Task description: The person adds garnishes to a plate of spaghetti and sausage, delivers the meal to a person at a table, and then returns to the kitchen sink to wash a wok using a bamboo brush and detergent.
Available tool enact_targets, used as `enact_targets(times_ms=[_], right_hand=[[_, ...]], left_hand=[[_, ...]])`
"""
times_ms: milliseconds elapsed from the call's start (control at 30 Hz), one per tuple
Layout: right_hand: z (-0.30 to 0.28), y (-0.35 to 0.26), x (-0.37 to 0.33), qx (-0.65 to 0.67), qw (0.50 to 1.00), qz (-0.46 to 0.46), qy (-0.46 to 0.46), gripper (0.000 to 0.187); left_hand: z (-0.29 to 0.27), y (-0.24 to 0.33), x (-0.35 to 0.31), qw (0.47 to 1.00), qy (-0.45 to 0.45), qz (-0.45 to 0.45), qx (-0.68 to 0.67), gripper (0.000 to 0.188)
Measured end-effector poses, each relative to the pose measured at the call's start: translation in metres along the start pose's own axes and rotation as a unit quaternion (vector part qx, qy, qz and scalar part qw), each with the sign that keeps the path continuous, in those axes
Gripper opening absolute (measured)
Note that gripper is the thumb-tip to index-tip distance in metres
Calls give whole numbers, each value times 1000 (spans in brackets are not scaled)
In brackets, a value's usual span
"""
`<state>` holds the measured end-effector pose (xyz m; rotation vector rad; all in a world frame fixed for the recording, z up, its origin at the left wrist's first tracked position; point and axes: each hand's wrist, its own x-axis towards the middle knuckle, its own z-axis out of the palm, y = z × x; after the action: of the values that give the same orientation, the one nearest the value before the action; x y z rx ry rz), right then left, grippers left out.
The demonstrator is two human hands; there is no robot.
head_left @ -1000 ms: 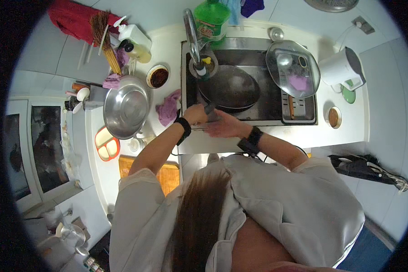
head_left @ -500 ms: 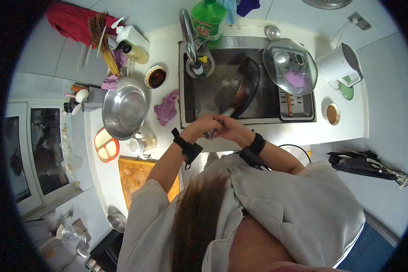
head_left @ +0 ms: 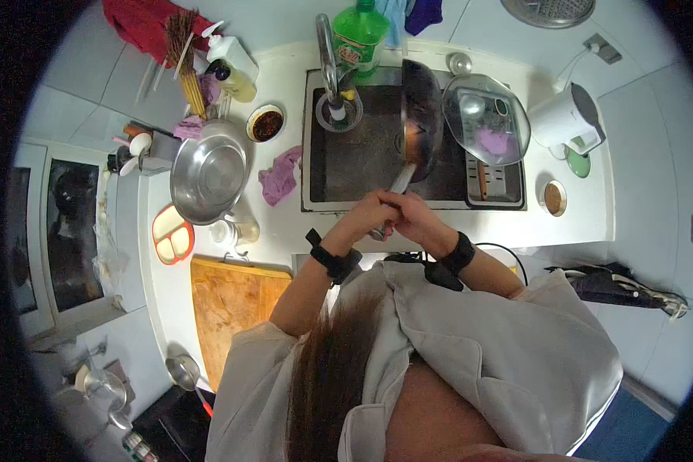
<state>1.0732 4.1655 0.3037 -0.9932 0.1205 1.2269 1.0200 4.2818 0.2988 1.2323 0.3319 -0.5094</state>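
Both of my hands are wrapped round the metal handle (head_left: 402, 179) of a dark wok (head_left: 423, 127), in front of the sink. My left hand (head_left: 368, 215) and my right hand (head_left: 416, 219) meet on it, fingers closed. The wok stands tipped steeply on its side over the black sink (head_left: 346, 173), its outer face turned to the right and browned near the handle. To its left, the faucet (head_left: 327, 61) reaches over the drain strainer (head_left: 339, 114). Just right of the wok lies a glass lid (head_left: 470, 92) over the sink's right part.
A white drain basket (head_left: 504, 183) sits in the sink's right corner. Left of the sink are a purple cloth (head_left: 280, 176), a sauce bowl (head_left: 266, 124), a steel basin (head_left: 210, 173) and a wooden cutting board (head_left: 235, 296). A white kettle (head_left: 568, 119) stands at the right.
The wok has tipped further onto its edge and swung right, away from the middle of the sink. My hands, still on the handle, have moved slightly right.
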Motion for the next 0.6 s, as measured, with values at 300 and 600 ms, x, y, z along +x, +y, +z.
enact_targets(times_ms=[300, 600], right_hand=[[-21, 33, -14, -133, 988, 21, -80, 20], [-1, 61, -23, 24, 963, 195, -184, 25]], left_hand=[[34, -6, -42, 880, 212, 23, 423, 48], [59, -22, -88, 778, 300, -89, 544, 41]])
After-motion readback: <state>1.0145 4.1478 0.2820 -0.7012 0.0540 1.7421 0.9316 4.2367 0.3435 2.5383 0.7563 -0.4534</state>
